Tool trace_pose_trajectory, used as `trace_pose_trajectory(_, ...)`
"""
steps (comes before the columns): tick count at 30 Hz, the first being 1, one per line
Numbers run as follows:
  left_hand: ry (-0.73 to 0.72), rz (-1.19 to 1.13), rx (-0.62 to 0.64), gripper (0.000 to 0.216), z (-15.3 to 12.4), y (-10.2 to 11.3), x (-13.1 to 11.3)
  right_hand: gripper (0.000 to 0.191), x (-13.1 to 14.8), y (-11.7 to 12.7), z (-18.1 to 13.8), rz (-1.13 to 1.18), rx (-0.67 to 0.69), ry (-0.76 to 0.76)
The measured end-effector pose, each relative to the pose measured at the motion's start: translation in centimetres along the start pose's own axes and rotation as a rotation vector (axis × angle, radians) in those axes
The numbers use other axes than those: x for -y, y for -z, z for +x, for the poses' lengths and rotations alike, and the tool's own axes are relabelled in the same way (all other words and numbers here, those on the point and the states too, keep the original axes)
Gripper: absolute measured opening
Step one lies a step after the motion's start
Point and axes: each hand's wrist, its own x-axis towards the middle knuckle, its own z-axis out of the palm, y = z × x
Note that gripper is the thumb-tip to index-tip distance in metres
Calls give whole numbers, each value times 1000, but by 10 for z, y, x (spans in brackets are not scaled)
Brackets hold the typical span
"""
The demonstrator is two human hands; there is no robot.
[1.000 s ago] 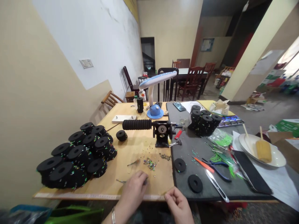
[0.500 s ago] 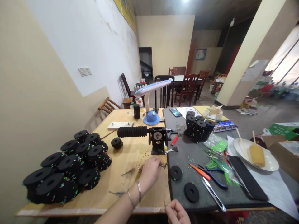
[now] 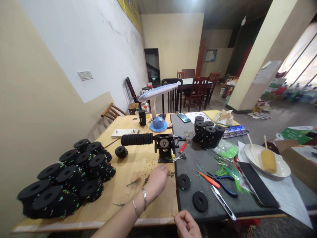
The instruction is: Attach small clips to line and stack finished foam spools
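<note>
My left hand, with two bracelets at the wrist, reaches over the wooden tabletop. Its fingers are bunched and pointed down beside a small pile of dark pieces; what lies between the fingertips is hidden. Low at the table's front edge, my right hand is closed in a pinch, with a thin, tiny bit showing at the fingertips, too small to name. Just beyond my left hand stands a black hand-cranked device with a ribbed foam roll on its shaft. Two black foam discs lie right of my hands.
Stacked black foam spools fill the left side, and more spools stand at back right. A blue desk lamp rises behind the device. Orange-handled tool, blue pliers, tweezers and a plate with corn lie right.
The view has shifted slightly, moving most things a little left in the picture. My left hand stays by the dark pieces, its fingertips now less visible. My right hand keeps its pinch.
</note>
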Motion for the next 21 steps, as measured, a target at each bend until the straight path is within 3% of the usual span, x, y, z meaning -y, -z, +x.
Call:
trace_pose_trajectory(5,14,-290,11,12,-39,9,1,57,1,-2,-4,-73,-30,56)
trace_pose_trajectory(9,105,-570,14,16,-75,-3,4,57,6,-8,-8,-122,-45,88)
trace_pose_trajectory(11,307,-998,19,28,-93,-12,5,57,7,-11,-10,-136,-32,96)
trace_pose_trajectory(13,463,-1266,-6,35,-108,-20,6,55,7,-15,-13,-144,1,101)
trace_pose_trajectory(17,695,-1587,-30,32,-128,-29,9,50,5,-24,-16,-159,102,159)
trace_pose_trajectory(21,836,-1799,-42,19,-137,-30,12,46,5,-34,-18,-169,238,164)
